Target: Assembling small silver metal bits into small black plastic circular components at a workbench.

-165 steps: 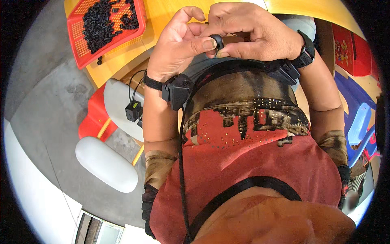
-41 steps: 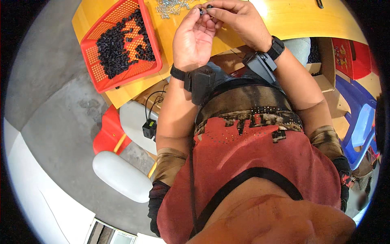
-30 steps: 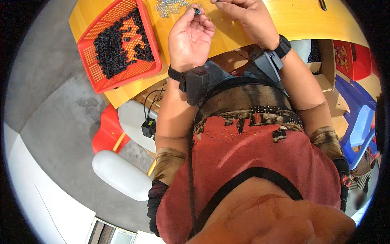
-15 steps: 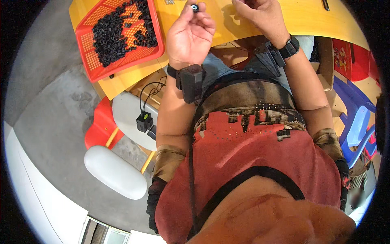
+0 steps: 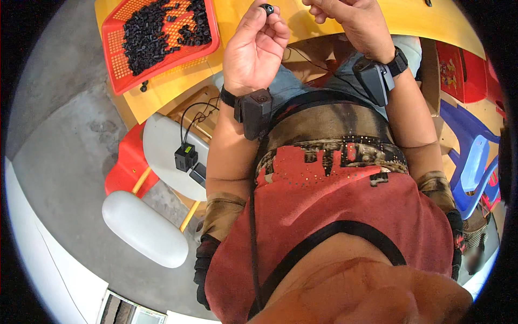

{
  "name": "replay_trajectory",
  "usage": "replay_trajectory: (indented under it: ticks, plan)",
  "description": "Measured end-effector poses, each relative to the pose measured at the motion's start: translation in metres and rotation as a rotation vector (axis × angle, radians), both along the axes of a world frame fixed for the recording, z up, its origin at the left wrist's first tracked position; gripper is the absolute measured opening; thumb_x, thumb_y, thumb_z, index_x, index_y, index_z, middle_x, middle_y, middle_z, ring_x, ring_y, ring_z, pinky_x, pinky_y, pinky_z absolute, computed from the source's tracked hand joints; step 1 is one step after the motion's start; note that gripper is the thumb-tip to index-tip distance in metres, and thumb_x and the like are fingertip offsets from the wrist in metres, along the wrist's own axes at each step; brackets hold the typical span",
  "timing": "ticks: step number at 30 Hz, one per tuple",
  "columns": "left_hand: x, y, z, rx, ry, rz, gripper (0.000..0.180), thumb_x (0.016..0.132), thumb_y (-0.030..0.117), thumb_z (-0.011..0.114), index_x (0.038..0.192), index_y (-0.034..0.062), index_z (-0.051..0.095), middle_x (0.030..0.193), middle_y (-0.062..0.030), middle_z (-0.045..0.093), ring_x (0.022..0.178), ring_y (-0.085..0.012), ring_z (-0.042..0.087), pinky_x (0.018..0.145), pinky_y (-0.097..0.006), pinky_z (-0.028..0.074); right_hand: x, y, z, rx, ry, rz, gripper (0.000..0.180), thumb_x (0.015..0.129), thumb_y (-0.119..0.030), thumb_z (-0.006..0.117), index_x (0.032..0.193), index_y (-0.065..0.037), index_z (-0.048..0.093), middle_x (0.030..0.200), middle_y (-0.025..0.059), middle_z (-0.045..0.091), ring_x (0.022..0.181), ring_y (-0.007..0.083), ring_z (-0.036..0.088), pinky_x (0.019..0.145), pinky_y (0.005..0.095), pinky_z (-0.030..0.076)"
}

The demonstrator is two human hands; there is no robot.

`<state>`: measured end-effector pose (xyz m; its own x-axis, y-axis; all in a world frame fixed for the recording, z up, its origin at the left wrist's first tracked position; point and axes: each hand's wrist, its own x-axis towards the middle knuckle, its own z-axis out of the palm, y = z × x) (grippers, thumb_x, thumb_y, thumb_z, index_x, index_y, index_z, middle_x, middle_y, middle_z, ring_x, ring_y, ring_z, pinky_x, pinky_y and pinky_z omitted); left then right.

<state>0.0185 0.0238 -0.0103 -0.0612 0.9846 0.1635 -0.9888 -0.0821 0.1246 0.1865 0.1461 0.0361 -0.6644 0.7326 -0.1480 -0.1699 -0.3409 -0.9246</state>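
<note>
My left hand [image 5: 254, 56] is raised over the near edge of the yellow table, palm up. Between its thumb and fingers it pinches a small round black cap-like part [image 5: 268, 9] with a pale centre; the other fingers curl loosely. To its right, my right hand [image 5: 362, 26] hovers by the same edge with thumb and fingertips drawn together. Whatever those fingertips hold, if anything, is too small to make out. Left of my hands, a red-orange plastic basket [image 5: 215, 32] holds many small black parts [image 5: 145, 40].
The yellow table [image 5: 448, 21] curves across the top. A few loose black parts [image 5: 144, 86] lie beside the basket. A grey chair [image 5: 145, 229] with a cabled black box [image 5: 186, 156] on its seat stands at my left. At right are a blue plastic chair [image 5: 475, 167] and a red box [image 5: 475, 78].
Both hands have shifted a little to the right, and the right hand has turned slightly. The left hand keeps its pinch on the black part. The whole view has tilted a bit.
</note>
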Motion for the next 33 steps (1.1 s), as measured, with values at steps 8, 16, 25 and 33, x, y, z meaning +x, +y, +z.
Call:
replay_trajectory:
  ticks: [8,16,25,33]
  plan:
    - [0.011,-0.013,0.038,-0.447,0.168,0.073,0.021,0.101,0.008,0.056,0.12,0.0014,0.063,0.101,-0.0071,0.068,0.089,-0.0161,0.065,0.082,-0.028,0.053,-0.001,-0.007,-0.003,-0.09,0.071,0.092,0.015,0.093,-0.002,0.067,0.108,0.002,0.069,0.091,0.0075,0.072,0.077,0.0115,0.068,0.068,0.0229,0.056]
    - [0.02,-0.009,0.047,-0.545,0.215,0.108,0.022,0.101,0.009,0.057,0.12,0.0014,0.063,0.103,-0.0069,0.069,0.09,-0.0147,0.066,0.082,-0.026,0.054,0.0,-0.015,0.0,-0.112,0.075,0.111,0.018,0.095,0.0,0.063,0.112,0.003,0.068,0.095,0.0081,0.073,0.081,0.0107,0.068,0.073,0.0219,0.056]
    - [0.022,-0.005,0.034,-0.301,0.182,0.01,0.02,0.101,0.011,0.057,0.118,0.0025,0.064,0.102,-0.006,0.069,0.089,-0.0143,0.066,0.08,-0.026,0.055,0.005,-0.019,-0.005,0.016,0.097,0.103,0.018,0.095,0.002,0.061,0.113,0.003,0.067,0.099,0.0064,0.072,0.087,0.0112,0.068,0.079,0.024,0.056]
    - [0.027,-0.01,0.045,-0.599,0.294,0.076,0.019,0.101,0.012,0.057,0.116,0.0024,0.064,0.099,-0.0049,0.069,0.088,-0.0133,0.066,0.08,-0.025,0.055,-0.006,-0.021,-0.02,0.287,0.327,0.073,0.016,0.094,0.002,0.063,0.109,0.003,0.068,0.097,0.0049,0.07,0.086,0.0109,0.067,0.077,0.0239,0.055]
